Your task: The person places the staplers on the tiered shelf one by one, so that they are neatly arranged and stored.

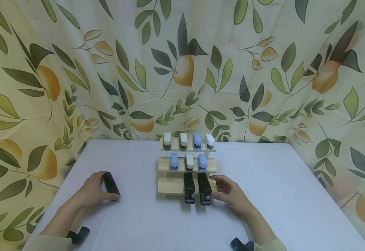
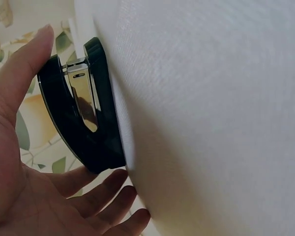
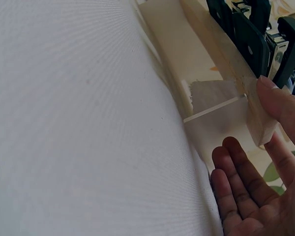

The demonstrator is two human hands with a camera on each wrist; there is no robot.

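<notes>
At the left of the table, my left hand (image 1: 91, 190) holds a black stapler (image 1: 111, 184) lengthwise, thumb at its front end and fingers at its rear. In the left wrist view this stapler (image 2: 105, 118) stands with its base against the white cloth. My right hand (image 1: 231, 195) is at the right end of the lowest step of a wooden tiered stand (image 1: 171, 184). Its thumb tip lies right at the base of the nearer black stapler (image 3: 250, 42), with the index finger partly hidden behind the board's end. Another black stapler (image 1: 189, 186) sits left of that one.
On the middle step stand two blue staplers, one of them at the left (image 1: 174, 162), and a white stapler (image 1: 189, 162). The top step carries several small staplers, including a blue one (image 1: 197, 141). A patterned curtain (image 1: 182, 104) hangs behind the white table (image 1: 132, 223).
</notes>
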